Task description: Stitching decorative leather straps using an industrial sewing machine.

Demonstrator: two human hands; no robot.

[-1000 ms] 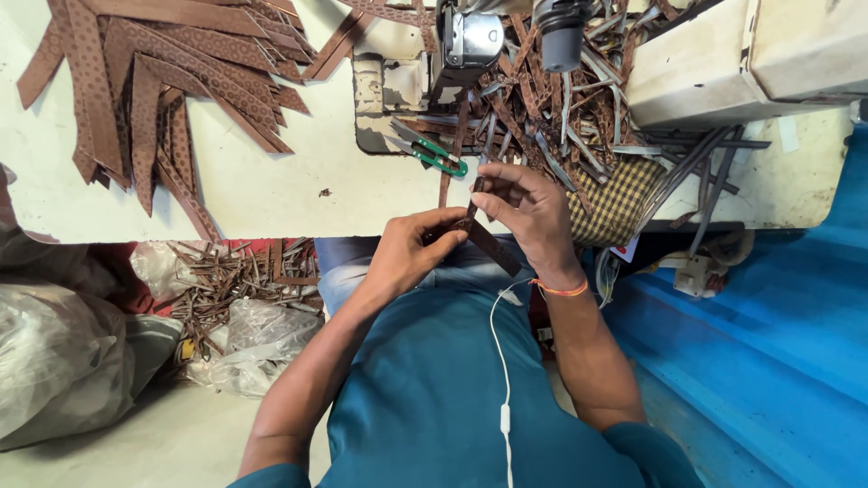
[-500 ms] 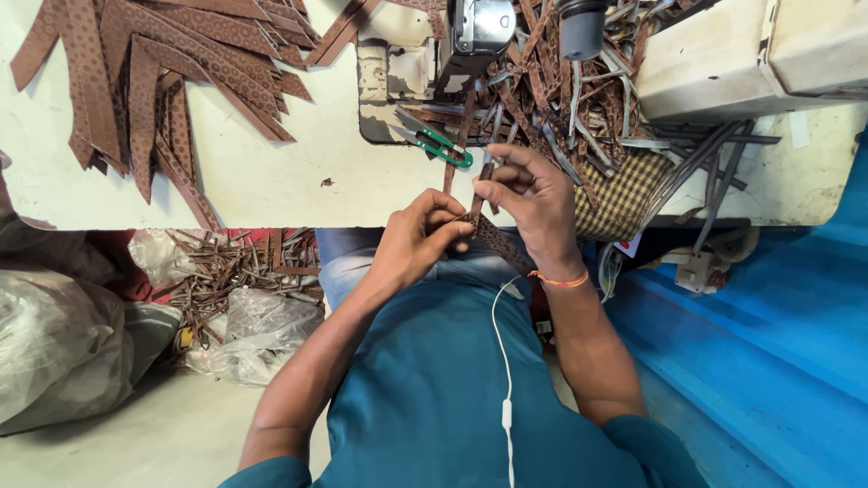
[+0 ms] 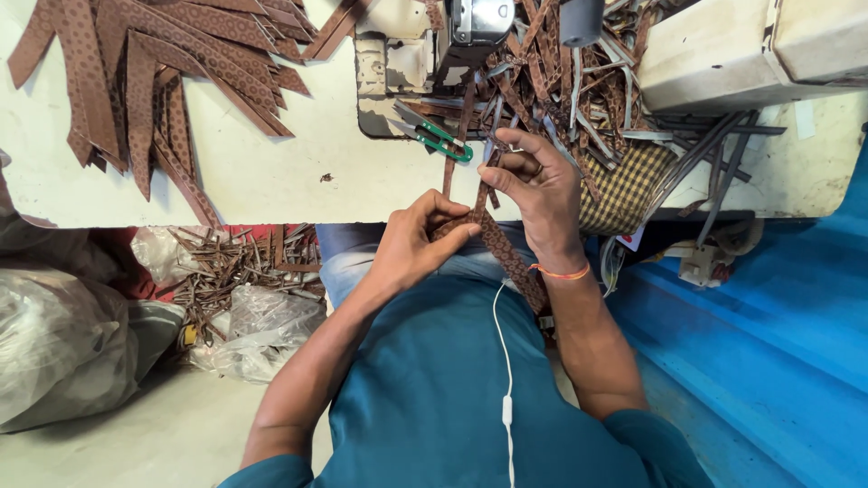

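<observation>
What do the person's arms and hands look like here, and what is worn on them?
Both hands are bare: left hand, right hand. Short teal sleeves end above the elbows. A thin orange thread bracelet circles the right wrist. A white earphone cable hangs down the teal shirt.

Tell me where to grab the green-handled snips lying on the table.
Grip the green-handled snips at the green loop end, which points toward the person's hands and lies nearest the table edge. Come from the near side, a little left, since loose brown strips crowd the right. The metal blades point away toward the sewing machine.
</observation>
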